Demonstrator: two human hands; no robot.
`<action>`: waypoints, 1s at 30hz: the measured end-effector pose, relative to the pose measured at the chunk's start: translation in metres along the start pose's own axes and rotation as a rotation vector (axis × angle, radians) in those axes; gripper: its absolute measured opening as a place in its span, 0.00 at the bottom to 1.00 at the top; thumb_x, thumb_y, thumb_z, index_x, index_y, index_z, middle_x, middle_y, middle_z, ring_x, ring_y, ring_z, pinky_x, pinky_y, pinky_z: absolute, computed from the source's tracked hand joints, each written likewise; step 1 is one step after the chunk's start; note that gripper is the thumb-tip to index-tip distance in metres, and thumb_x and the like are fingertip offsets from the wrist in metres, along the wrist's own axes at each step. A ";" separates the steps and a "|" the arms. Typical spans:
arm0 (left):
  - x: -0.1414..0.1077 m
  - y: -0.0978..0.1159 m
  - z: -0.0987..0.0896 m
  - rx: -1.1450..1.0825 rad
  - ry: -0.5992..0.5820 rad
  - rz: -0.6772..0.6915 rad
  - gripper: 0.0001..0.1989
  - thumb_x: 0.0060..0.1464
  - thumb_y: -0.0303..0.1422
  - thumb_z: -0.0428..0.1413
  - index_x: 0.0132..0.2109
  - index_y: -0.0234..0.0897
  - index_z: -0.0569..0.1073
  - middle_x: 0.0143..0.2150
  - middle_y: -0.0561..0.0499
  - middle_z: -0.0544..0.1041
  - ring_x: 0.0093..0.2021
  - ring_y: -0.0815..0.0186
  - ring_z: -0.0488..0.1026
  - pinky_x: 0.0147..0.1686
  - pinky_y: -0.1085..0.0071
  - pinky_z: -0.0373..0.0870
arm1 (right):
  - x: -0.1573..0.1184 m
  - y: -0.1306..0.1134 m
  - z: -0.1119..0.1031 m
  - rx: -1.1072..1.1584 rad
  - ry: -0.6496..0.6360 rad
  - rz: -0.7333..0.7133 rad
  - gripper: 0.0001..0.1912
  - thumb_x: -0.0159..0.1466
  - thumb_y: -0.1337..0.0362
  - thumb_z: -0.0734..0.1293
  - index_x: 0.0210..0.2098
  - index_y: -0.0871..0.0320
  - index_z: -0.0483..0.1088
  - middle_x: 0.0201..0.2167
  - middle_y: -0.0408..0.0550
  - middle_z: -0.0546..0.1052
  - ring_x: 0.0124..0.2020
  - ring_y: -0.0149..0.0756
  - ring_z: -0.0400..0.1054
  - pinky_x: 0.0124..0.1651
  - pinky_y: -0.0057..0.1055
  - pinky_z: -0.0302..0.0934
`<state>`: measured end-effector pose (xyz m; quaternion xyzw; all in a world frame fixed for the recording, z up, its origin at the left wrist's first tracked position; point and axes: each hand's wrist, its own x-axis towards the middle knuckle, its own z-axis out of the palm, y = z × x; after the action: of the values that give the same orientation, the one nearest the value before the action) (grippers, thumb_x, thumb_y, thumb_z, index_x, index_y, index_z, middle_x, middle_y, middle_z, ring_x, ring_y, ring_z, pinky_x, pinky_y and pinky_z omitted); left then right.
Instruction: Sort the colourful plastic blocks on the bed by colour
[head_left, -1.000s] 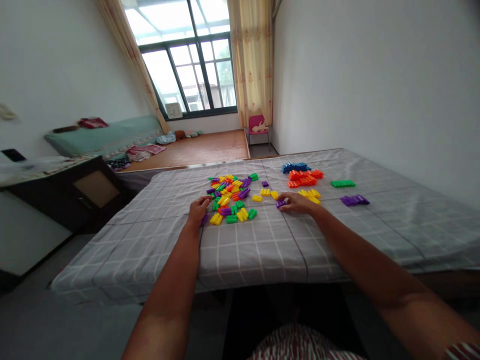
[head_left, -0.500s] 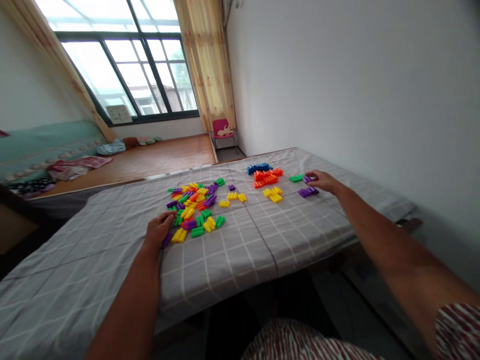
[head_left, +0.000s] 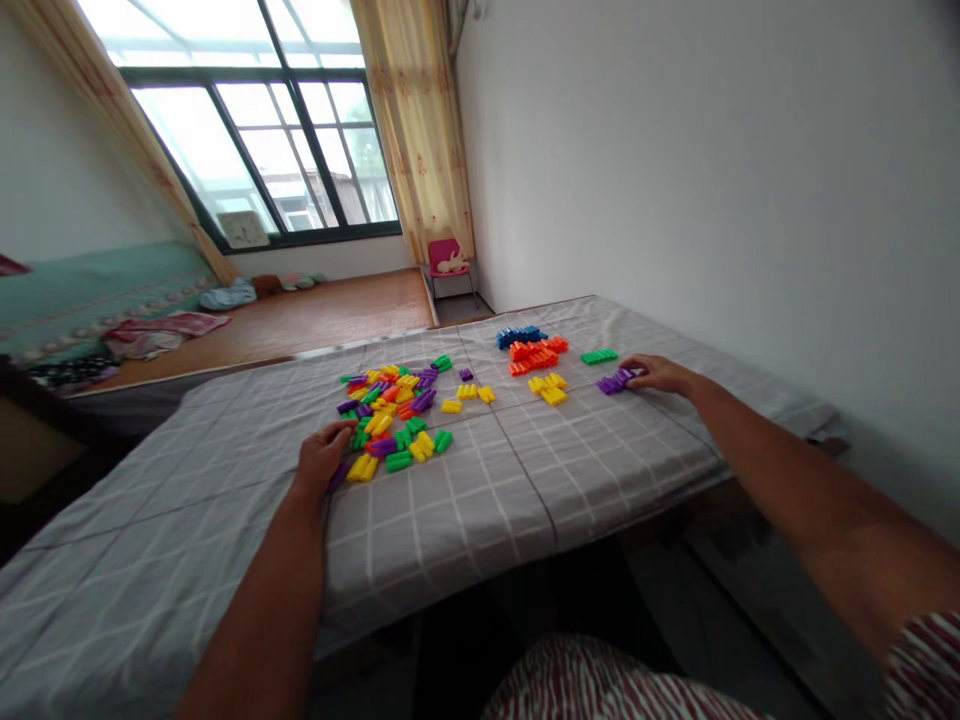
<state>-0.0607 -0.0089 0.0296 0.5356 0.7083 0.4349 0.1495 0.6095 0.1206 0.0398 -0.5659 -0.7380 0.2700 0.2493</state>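
Observation:
My right hand pinches a purple piece at the right end of a purple cluster. Just behind it lies a green row. My left hand rests at the left edge of a mixed pile of yellow, green, purple and orange pieces. Its fingers are curled near green pieces, and whether they grip anything is hidden. Between the hands are a blue cluster, an orange cluster and a yellow cluster. A few yellow pieces and a small purple piece lie beside the pile.
A grey checked cloth covers the table surface. The white wall runs along the right side. Beyond the far edge are a wooden platform and a pink chair with a soft toy on it.
My right hand has moved slightly nearer, bringing the purple piece from beside the green row to the purple cluster. My left hand has stayed at the pile.

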 end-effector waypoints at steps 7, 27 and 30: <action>-0.003 0.002 0.005 -0.155 0.000 -0.003 0.22 0.42 0.42 0.55 0.41 0.32 0.79 0.33 0.48 0.81 0.36 0.60 0.75 0.36 0.70 0.69 | 0.007 -0.019 -0.007 -0.182 0.115 -0.074 0.36 0.52 0.61 0.67 0.61 0.57 0.64 0.62 0.56 0.65 0.38 0.41 0.74 0.39 0.37 0.70; 0.000 -0.017 0.018 -0.226 0.006 0.058 0.16 0.47 0.33 0.52 0.40 0.32 0.80 0.30 0.50 0.79 0.29 0.67 0.71 0.30 0.73 0.66 | 0.088 -0.289 0.269 -0.235 -0.140 -0.710 0.17 0.62 0.65 0.65 0.50 0.58 0.72 0.52 0.54 0.75 0.53 0.42 0.69 0.58 0.40 0.58; -0.001 -0.016 0.017 -0.219 0.000 0.060 0.15 0.48 0.32 0.52 0.40 0.33 0.80 0.30 0.50 0.79 0.28 0.67 0.72 0.29 0.73 0.66 | 0.094 -0.288 0.281 -0.209 -0.190 -0.798 0.16 0.55 0.69 0.68 0.44 0.59 0.74 0.46 0.52 0.77 0.49 0.42 0.70 0.54 0.38 0.61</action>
<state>-0.0584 -0.0025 0.0073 0.5371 0.6403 0.5137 0.1941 0.1963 0.1176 0.0367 -0.2305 -0.9425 0.1268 0.2062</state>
